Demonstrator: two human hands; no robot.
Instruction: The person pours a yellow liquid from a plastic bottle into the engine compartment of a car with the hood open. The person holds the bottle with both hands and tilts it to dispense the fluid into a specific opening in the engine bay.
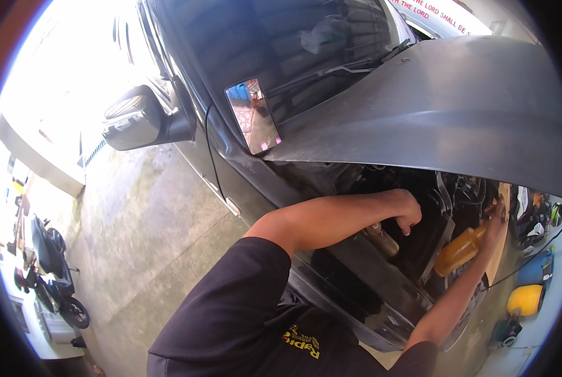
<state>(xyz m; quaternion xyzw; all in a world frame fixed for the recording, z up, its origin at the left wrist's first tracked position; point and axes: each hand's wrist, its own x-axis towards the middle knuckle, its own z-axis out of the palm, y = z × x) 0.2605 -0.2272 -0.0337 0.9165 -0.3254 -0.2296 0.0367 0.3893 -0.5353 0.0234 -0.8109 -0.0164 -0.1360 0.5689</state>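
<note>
A dark car stands before me, with its hood (444,116) raised over the engine bay (419,242). My left hand (408,212) hangs over the bay with its fingers curled downward; whatever might be inside them is hidden. To its right an amber, bottle-shaped container (458,252) lies tilted, its narrow end pointing at my right hand (496,217). That hand is closed at the bay's far right side, beside a pale wooden strip (500,251). Whether it grips the strip, the container's neck or something else cannot be made out. A metallic cylindrical part (382,241) sits below my left hand.
A phone-like screen or mirror (254,116) leans at the windshield's lower corner. The side mirror (133,118) juts out left. Motorcycles (53,270) stand far left on the concrete floor (143,251). A yellow container (525,300), a blue container (535,267) and a cable lie at right.
</note>
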